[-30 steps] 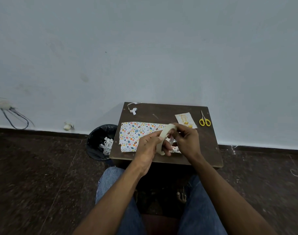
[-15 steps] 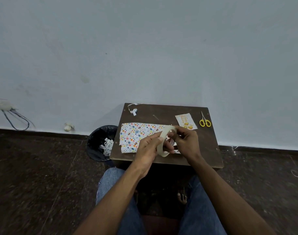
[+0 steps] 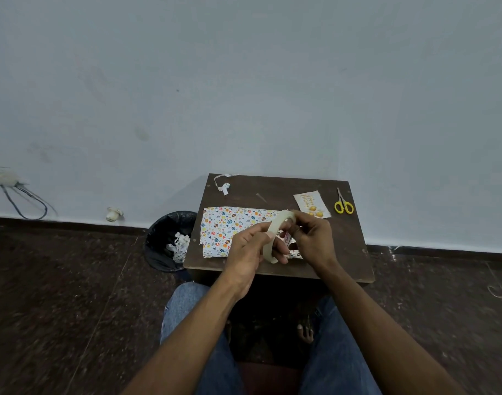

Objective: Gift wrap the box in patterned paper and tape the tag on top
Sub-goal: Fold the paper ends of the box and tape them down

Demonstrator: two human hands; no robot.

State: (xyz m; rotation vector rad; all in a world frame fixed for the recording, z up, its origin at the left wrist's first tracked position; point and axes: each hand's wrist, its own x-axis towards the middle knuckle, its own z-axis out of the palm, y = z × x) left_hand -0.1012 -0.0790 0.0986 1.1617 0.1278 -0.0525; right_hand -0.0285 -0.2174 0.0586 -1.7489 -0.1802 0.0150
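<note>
1. Dark brown wooden table (image 3: 272, 192): colourful patterned paper (image 3: 229, 226) is spread beneath the hands.
2. Cream tape roll (image 3: 274, 238) is gripped by the left hand (image 3: 248, 252); its rim is pinched by the right hand (image 3: 312, 238).
3. White gift tag (image 3: 312, 203) is seen just beyond the right hand.

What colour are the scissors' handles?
Yellow, on the scissors at the table's far right corner; the head view shows them.

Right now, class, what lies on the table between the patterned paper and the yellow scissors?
In the head view, the gift tag lies between the patterned paper and the yellow scissors, flat on the brown table, apart from the scissors.
</note>
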